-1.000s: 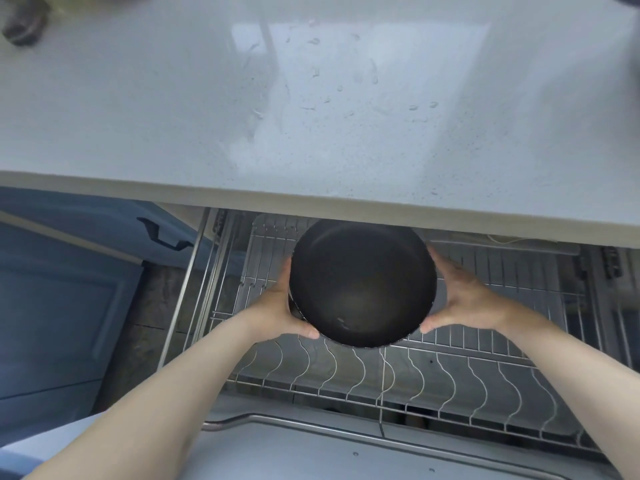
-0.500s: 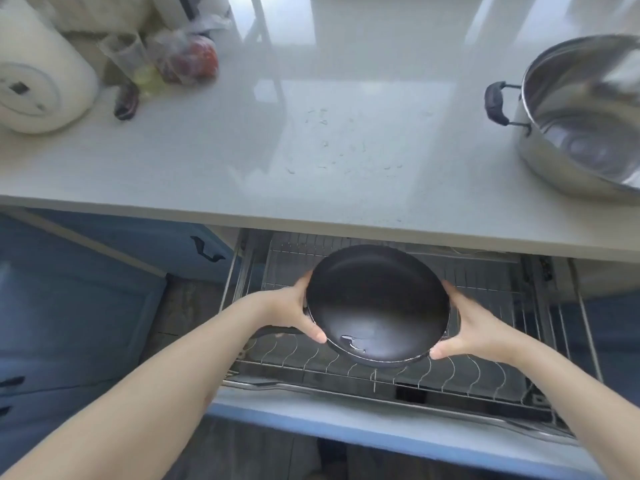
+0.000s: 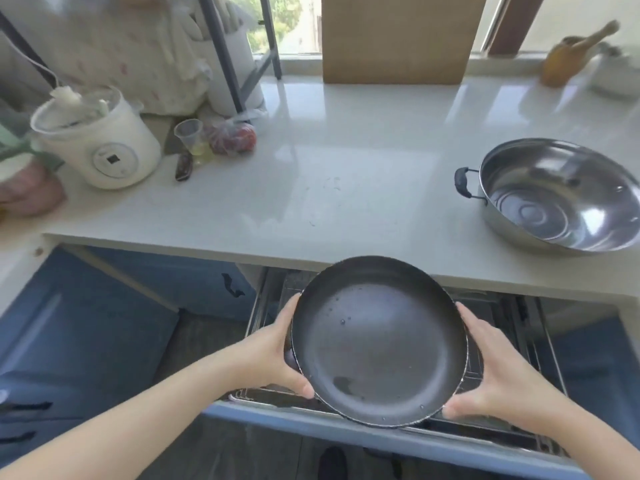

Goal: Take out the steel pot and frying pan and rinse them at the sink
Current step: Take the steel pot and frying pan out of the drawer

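Note:
A dark round frying pan hangs above the open pull-out drawer, its inside facing me with a few water drops on it. My left hand grips its left rim and my right hand grips its right rim. The pan's handle is hidden. The steel pot with a black side handle stands empty on the white counter at the right.
The wire-rack drawer stands pulled out under the counter, its blue front toward me. A white rice cooker, a plastic cup and a bag of red fruit sit at the counter's left. A cardboard box stands at the back.
Both hands have lifted the frying pan up out of the drawer rack toward me. The view has tilted up, so more of the counter and the steel pot show.

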Action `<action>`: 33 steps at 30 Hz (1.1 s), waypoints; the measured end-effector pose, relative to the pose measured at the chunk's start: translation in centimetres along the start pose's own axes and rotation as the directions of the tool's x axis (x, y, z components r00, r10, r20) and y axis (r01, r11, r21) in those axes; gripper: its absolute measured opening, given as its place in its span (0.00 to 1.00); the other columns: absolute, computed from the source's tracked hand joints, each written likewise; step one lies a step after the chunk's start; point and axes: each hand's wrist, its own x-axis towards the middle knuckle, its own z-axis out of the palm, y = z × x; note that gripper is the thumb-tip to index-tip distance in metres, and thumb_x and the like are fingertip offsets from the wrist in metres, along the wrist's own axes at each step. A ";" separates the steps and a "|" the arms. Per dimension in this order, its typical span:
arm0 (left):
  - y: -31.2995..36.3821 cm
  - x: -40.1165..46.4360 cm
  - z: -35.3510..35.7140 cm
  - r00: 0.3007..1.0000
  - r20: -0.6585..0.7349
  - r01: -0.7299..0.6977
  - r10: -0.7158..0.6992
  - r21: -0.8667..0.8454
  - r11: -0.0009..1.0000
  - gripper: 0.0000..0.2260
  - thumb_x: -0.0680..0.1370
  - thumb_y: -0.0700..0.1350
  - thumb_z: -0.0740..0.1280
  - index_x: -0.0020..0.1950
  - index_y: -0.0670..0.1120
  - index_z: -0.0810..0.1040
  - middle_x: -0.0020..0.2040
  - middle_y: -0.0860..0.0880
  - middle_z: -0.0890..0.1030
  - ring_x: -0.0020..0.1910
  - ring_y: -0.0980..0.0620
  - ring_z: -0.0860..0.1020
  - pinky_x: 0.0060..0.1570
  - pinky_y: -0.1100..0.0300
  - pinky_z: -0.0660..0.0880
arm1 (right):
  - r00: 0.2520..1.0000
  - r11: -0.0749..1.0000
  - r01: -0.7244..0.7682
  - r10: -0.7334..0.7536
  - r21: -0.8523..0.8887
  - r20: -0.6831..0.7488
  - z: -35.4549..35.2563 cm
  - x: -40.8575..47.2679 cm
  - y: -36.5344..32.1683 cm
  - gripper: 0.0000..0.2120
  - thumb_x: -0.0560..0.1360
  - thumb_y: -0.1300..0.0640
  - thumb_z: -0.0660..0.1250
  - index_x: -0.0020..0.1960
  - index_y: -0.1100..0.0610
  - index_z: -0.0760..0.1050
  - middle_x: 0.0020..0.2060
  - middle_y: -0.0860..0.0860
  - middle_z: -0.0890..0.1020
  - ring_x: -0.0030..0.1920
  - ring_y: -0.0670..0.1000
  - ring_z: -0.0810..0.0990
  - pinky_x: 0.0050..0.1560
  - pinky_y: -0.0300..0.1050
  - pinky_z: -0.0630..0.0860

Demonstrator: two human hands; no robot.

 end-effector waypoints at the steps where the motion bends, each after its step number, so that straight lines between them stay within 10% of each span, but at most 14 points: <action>1: 0.5 0.1 -1.1 0.999 -0.027 -0.022 0.022 0.001 1.000 0.59 0.64 0.46 0.81 0.72 0.72 0.36 0.52 0.64 0.76 0.49 0.62 0.77 0.50 0.72 0.70 | 0.999 1.000 0.026 -0.026 0.001 -0.023 -0.8 0.8 -0.7 0.69 0.45 0.38 0.82 0.76 0.33 0.44 0.71 0.37 0.64 0.72 0.42 0.59 0.72 0.56 0.61; 17: 3.6 16.3 -14.2 0.977 -0.191 -0.076 0.097 0.115 0.990 0.58 0.65 0.45 0.81 0.73 0.71 0.39 0.40 0.45 0.81 0.28 0.60 0.76 0.29 0.65 0.72 | 0.988 0.996 0.078 -0.082 -0.041 -0.130 -7.0 20.9 -0.5 0.63 0.47 0.36 0.80 0.74 0.32 0.48 0.66 0.41 0.70 0.68 0.49 0.66 0.67 0.60 0.66; 33: 2.4 20.4 -18.7 0.993 -0.113 -0.006 0.028 0.191 0.982 0.57 0.64 0.48 0.81 0.75 0.69 0.40 0.49 0.41 0.80 0.42 0.53 0.80 0.49 0.60 0.76 | 0.987 0.998 0.029 -0.037 -0.053 -0.157 -5.8 24.3 -1.1 0.54 0.49 0.37 0.79 0.68 0.33 0.54 0.54 0.40 0.74 0.58 0.48 0.70 0.54 0.55 0.72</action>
